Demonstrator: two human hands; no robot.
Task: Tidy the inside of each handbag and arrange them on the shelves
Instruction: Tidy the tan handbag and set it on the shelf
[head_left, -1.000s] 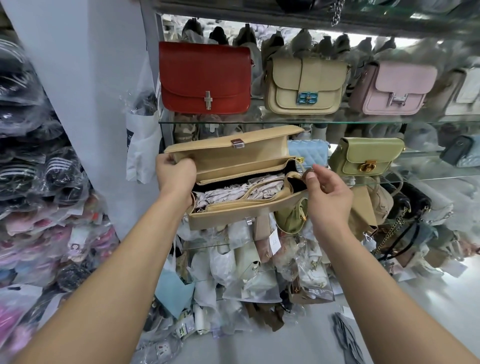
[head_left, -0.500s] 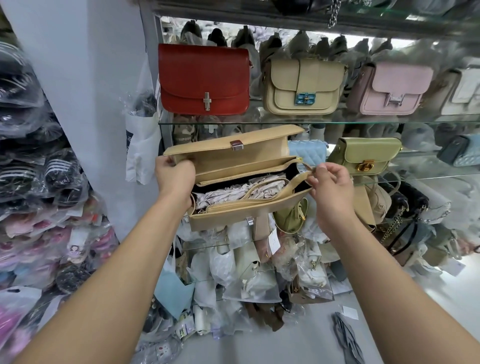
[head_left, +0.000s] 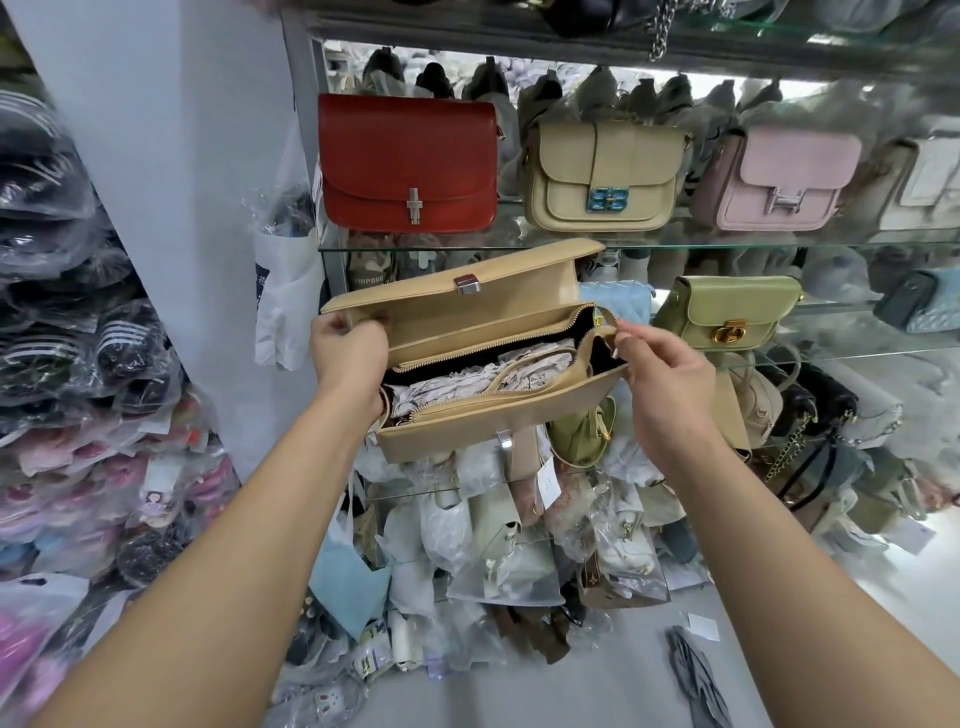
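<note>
We look down on a tan handbag (head_left: 498, 426) held in mid-air in front of glass shelves, its flap lifted and its zipped mouth gaping. White paper stuffing (head_left: 483, 379) and a tan strap lie inside it.

The left hand (head_left: 349, 353) grips the handbag's left end, fingers curled round the edge under the flap, just as it did a second ago. The right hand (head_left: 660, 374) is at the handbag's right end. Its fingers (head_left: 639, 338) pinch the zip tail (head_left: 605, 316) at the upper right corner. A second ago this hand sat slightly lower against the same end. It has since risen a little, and the zip tail now stands up above the opening.

Above the handbag, a glass shelf (head_left: 727, 244) carries a red handbag (head_left: 408, 163), a cream handbag (head_left: 602, 176) and a pink handbag (head_left: 784, 179). Just right of the tan handbag stands a green handbag (head_left: 727, 312). Below it, bagged stock is heaped on the floor.
</note>
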